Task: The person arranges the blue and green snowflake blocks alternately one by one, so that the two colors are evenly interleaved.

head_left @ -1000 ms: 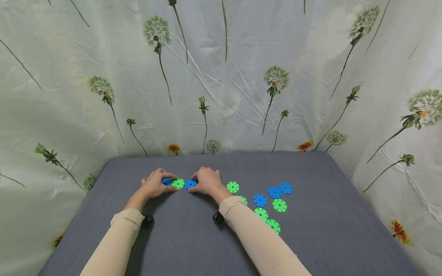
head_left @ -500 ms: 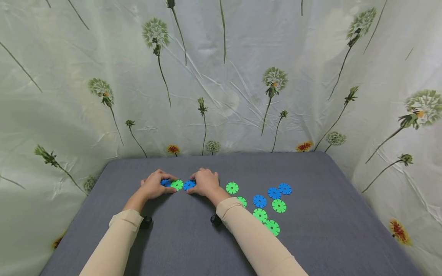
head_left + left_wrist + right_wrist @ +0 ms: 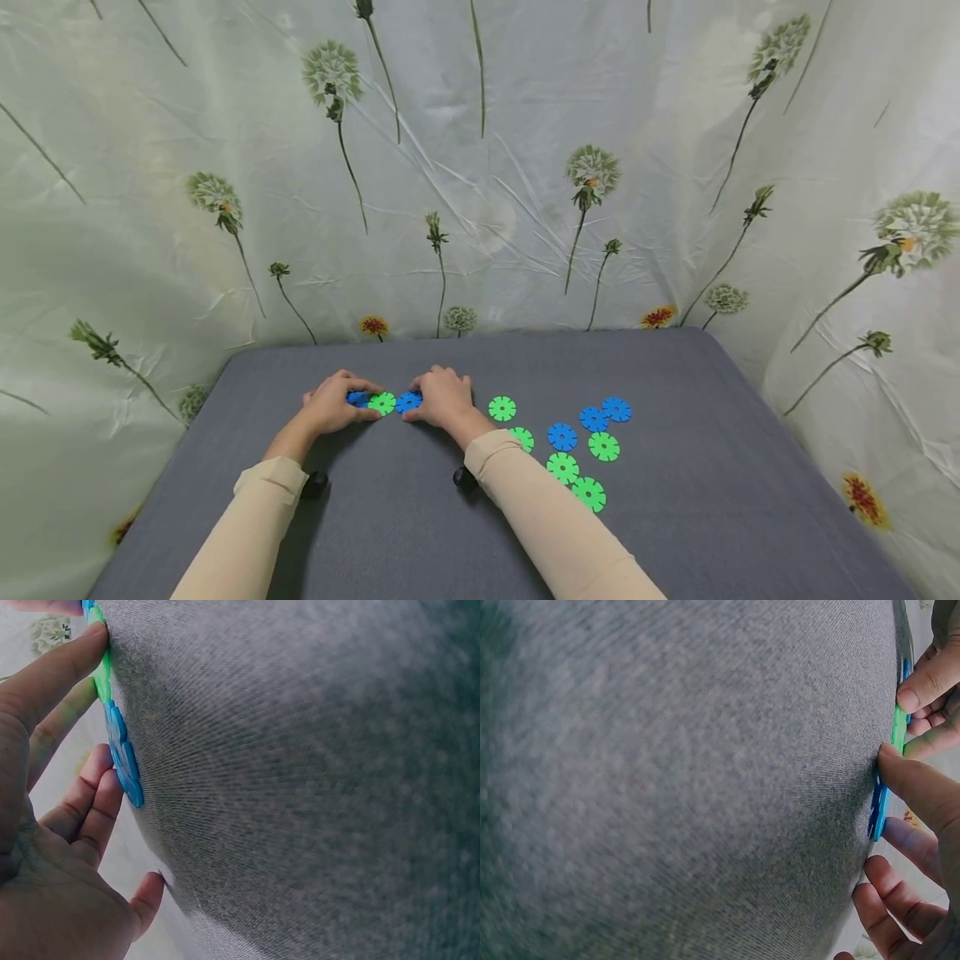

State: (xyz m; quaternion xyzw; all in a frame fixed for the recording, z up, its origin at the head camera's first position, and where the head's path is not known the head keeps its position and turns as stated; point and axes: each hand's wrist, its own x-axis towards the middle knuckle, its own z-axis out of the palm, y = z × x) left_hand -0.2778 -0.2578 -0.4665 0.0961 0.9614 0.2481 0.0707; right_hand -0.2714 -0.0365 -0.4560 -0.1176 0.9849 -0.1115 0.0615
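My left hand [image 3: 332,406] pinches a green notched plastic disc [image 3: 382,404] between thumb and index finger. A blue notched disc [image 3: 357,400] lies under that hand's palm side, its edge meeting the green one; in the left wrist view this blue disc [image 3: 124,754] touches two other fingertips. My right hand [image 3: 445,402] grips a second blue notched disc [image 3: 408,403] by its edges with thumb and forefinger. That disc sits right beside the green one, so the three form a row. In the right wrist view, the held blue disc [image 3: 878,804] stands edge-on near the cloth.
To the right, several loose notched discs lie on the grey cloth-covered table [image 3: 390,533]: green ones [image 3: 502,408] and blue ones [image 3: 562,437], two blue overlapping. My right sleeve [image 3: 555,508] passes close to them. A dandelion-print curtain [image 3: 495,192] hangs behind the table.
The head view has shifted slightly, moving everything a little left. Both hands keep their grips, and the row of three discs looks much the same.
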